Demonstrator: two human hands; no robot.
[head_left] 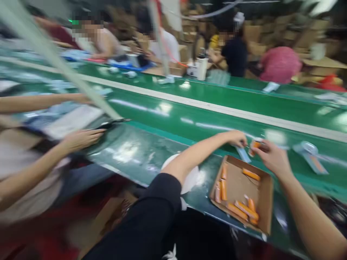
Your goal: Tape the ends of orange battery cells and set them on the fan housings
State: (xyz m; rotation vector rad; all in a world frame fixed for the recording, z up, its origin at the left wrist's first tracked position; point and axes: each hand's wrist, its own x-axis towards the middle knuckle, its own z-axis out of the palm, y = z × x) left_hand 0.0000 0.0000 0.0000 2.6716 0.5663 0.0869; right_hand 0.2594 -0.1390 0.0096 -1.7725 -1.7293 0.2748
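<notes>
My left hand [238, 138] is closed on the end of a narrow light-blue plastic part [243, 154] just beyond the box. Beside it, my right hand [275, 157] pinches a short orange cylinder [255, 147], which looks like a battery cell, close to the blue part. Below both hands sits a shallow cardboard box [268, 206] holding several orange cylinders [245, 209]; a thin dark wire shows near the upper one. To the right, a light-blue piece with a round end [310, 155] lies on the green belt, an orange part showing in its handle.
A green conveyor belt [189, 124] with a pale divider [208, 105] runs across. A white round object [189, 180] lies partly under my left arm. A slanted pale post [67, 68] stands at left. Left of me a co-worker's hand [82, 139] holds a dark tool. Others sit opposite.
</notes>
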